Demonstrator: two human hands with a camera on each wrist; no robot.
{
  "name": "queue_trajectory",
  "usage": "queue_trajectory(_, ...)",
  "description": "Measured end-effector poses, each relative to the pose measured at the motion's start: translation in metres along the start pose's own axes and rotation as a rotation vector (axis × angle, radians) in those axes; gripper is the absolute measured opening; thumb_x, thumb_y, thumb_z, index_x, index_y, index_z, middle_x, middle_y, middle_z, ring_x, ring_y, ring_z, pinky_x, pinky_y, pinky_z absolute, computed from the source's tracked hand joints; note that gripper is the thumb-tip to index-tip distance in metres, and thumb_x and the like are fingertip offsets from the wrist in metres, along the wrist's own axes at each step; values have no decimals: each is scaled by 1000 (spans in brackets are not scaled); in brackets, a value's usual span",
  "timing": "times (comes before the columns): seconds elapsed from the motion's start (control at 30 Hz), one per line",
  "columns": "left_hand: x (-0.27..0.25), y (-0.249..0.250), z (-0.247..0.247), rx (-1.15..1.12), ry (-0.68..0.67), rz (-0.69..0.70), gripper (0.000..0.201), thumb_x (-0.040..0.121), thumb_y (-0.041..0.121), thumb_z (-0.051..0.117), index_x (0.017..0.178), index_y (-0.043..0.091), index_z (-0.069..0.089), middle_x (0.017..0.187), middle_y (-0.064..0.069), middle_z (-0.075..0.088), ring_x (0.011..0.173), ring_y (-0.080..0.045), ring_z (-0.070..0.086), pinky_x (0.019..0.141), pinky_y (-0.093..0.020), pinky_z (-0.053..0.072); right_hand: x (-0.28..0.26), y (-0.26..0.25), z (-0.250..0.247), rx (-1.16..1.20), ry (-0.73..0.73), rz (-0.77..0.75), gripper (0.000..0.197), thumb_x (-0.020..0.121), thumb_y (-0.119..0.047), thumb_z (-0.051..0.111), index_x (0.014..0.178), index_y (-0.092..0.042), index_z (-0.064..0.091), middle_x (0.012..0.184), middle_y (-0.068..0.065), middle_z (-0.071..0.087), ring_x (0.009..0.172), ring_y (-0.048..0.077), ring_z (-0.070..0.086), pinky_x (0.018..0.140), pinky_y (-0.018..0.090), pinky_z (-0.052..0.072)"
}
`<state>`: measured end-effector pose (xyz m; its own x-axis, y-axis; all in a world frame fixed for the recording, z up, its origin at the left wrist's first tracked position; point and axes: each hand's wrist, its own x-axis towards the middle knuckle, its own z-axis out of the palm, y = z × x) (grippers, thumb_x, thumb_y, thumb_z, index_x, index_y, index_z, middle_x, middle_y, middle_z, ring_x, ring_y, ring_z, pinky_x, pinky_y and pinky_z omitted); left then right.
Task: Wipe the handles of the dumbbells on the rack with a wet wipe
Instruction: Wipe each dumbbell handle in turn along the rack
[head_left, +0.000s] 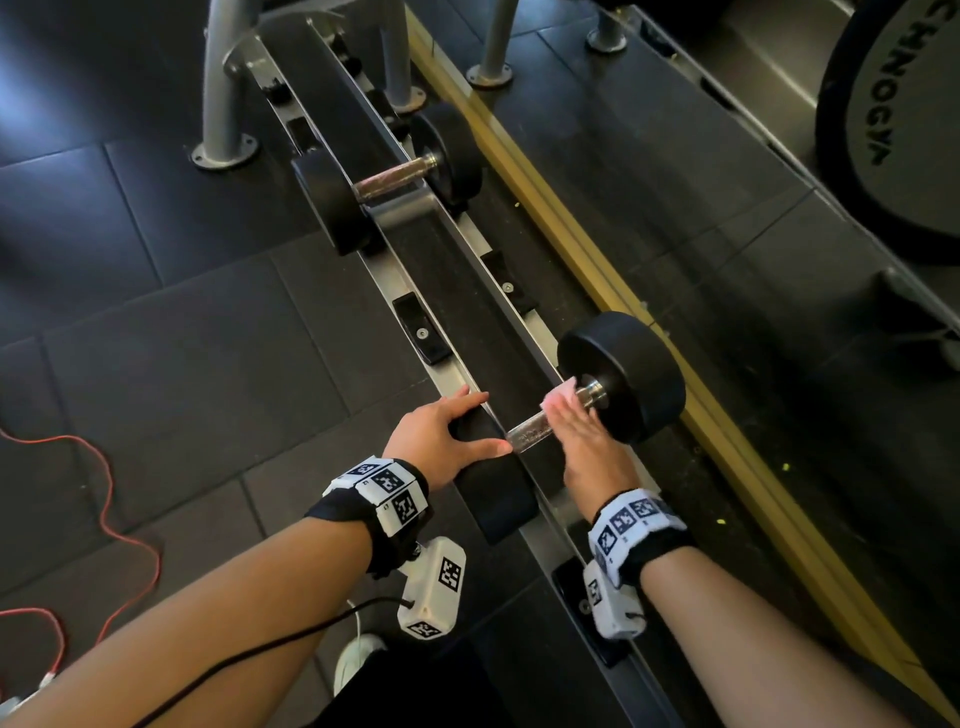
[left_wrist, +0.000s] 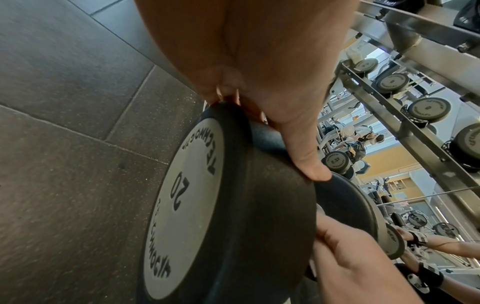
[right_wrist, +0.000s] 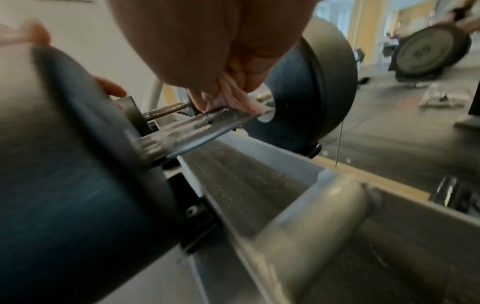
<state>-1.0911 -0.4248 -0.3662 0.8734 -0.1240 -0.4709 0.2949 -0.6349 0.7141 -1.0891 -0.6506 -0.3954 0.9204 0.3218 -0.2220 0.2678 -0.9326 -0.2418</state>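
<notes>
Head view shows a long grey metal dumbbell rack (head_left: 457, 374) running low over the dark rubber floor tiles, with a yellow strip along its far side. Near the rack's closer end lies a black round-headed dumbbell with a knurled steel handle (head_left: 532, 431), its two heads hanging past the rack's opposite rails. The left hand (head_left: 441, 436) rests on the nearer head, fingers spread and fairly straight over its curved top, thumb pointing toward the handle; left wrist view shows the thumb pressed on that head, whose grey end plate reads 20. The right hand (head_left: 582, 431) is curled over the far part of the handle, grasping a crumpled pale pink wet wipe (head_left: 561, 397) against the steel just beside the far head (head_left: 623, 374). Right wrist view shows the fingers (right_wrist: 241, 70) bunching the wipe (right_wrist: 233, 98) onto the top of the bar, the bare stretch of handle (right_wrist: 197, 127) running back to the near head. Further along the rack sits a second black dumbbell with a steel handle (head_left: 397, 176), well apart from both hands. A red cable (head_left: 104, 499) trails over the floor at the left.
</notes>
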Motion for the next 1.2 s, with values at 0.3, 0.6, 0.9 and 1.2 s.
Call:
queue_trajectory(0.3,0,0,0,1,2,-4,76,74,59,76,142,47,45,155,21,35,141,-12,39,116,-33,34,2,8,-8,-35,27,-48,81,80,11,56,151,-19,30,159,2,27,149,16,21,122,35,17)
queue_trajectory(0.6,0,0,0,7,26,-9,76,72,59,78,141,46,47,154,22,36,139,-11,41,111,-26,32,-15,-18,12,128,-7,4,79,84,14,43,154,-20,29,163,-2,21,149,8,10,118,22,-11)
queue_trajectory(0.9,0,0,0,11,19,-1,76,73,60,76,142,46,46,155,21,34,139,-13,42,111,-30,35,-13,-18,10,162,-37,263,83,86,4,56,155,-27,21,162,-6,20,141,17,36,120,44,24)
queue_trajectory(1.2,-12,10,-9,245,-107,-47,73,91,52,61,154,41,24,162,8,25,149,-20,25,120,-35,25,-36,-32,-10,429,-275,301,29,103,-25,41,121,-36,62,119,0,64,116,30,58,104,39,42)
